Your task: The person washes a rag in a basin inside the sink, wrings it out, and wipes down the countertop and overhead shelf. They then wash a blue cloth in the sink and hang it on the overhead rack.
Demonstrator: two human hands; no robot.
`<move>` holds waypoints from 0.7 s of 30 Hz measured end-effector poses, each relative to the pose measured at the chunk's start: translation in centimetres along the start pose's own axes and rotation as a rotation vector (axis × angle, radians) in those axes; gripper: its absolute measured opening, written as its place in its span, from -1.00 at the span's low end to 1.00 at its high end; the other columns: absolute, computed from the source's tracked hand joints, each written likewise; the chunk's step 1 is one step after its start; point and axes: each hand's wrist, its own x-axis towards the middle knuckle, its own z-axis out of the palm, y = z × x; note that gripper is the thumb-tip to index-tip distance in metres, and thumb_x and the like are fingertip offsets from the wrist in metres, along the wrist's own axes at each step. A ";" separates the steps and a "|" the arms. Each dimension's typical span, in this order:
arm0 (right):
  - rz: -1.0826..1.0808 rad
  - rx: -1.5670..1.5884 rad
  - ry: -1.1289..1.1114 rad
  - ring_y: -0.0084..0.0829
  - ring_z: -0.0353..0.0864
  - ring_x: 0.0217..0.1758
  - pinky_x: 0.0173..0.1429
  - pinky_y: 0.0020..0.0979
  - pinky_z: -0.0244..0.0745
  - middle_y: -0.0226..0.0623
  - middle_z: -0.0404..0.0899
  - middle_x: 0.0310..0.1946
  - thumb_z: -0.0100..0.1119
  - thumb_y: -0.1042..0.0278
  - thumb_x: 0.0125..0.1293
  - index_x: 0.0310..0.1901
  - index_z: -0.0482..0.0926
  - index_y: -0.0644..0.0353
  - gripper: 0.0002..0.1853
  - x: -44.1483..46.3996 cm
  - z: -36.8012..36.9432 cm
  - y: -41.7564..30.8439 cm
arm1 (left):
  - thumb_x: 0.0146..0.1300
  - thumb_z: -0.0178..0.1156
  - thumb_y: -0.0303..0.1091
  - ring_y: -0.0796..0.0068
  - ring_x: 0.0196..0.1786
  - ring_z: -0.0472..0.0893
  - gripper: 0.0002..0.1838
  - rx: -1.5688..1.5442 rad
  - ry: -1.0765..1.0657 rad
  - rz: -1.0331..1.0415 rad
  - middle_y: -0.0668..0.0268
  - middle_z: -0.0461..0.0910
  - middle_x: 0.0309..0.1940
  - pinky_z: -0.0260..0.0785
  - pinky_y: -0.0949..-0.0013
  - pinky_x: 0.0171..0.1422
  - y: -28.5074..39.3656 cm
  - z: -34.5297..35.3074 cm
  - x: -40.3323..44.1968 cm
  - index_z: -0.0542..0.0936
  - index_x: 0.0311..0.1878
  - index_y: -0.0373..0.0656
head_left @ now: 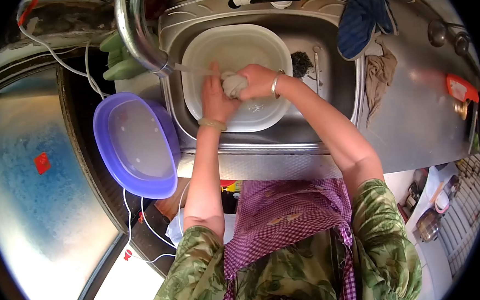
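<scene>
A pale, crumpled cloth (234, 85) is between my hands, above a white basin (267, 49) that sits in the steel sink. My right hand (259, 80), with a silver bangle at the wrist, is closed on the cloth from the right. On the other side my left hand (216, 98), with a light bangle, has its fingers extended and lies against the cloth's left edge. Water runs from the curved metal faucet (160, 64) toward the hands. The basin holds cloudy water.
A purple tub (135, 140) stands left of the sink (358, 107). Dark scraps (301, 64) and a spoon (317, 68) lie inside the sink, right of the basin. Blue gloves (361, 21) and a brown rag (378, 78) rest on the right counter.
</scene>
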 end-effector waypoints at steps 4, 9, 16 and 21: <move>-0.074 0.292 0.042 -0.24 0.64 -0.22 -0.01 -0.31 0.52 -0.05 0.68 -0.22 0.38 0.21 -0.06 -0.09 0.62 0.26 -0.53 -3.5 -3.2 -4.8 | -0.11 0.44 -0.51 0.36 0.07 0.58 -0.21 -0.657 -0.138 -0.223 0.22 0.60 0.05 0.44 0.32 0.13 -0.7 -0.4 0.2 0.40 0.30 -0.23; 0.027 0.117 0.170 -0.23 0.63 -0.03 0.10 -0.31 0.50 -0.09 0.63 -0.03 0.42 0.33 -0.09 0.07 0.56 0.15 -0.42 -2.4 -4.9 -0.8 | -0.07 0.33 -0.58 0.46 -0.13 0.62 -0.56 -0.782 0.102 -0.442 0.32 0.67 -0.19 0.46 0.40 0.03 -1.7 -3.3 -1.3 0.61 -0.01 -0.29; -0.304 -0.096 0.283 -0.07 0.38 0.36 0.47 -0.21 0.26 -0.07 0.44 0.27 0.51 0.35 -0.23 0.38 0.34 0.07 -0.02 -1.0 2.0 3.7 | 0.02 0.15 -0.65 0.33 0.02 0.62 -0.46 -1.062 0.239 -0.516 0.17 0.62 0.00 0.44 0.41 0.13 4.2 -5.1 -2.6 0.48 0.17 -0.31; -0.278 0.332 0.257 -0.23 0.43 0.32 0.42 -0.32 0.29 -0.12 0.48 0.21 0.53 0.31 -0.20 0.38 0.33 0.09 -0.03 1.7 8.6 5.4 | 0.08 0.09 -0.58 0.17 0.14 0.57 -0.51 -1.588 0.209 -0.391 0.10 0.58 0.06 0.36 0.16 0.33 8.2 -8.7 -3.8 0.47 0.17 -0.32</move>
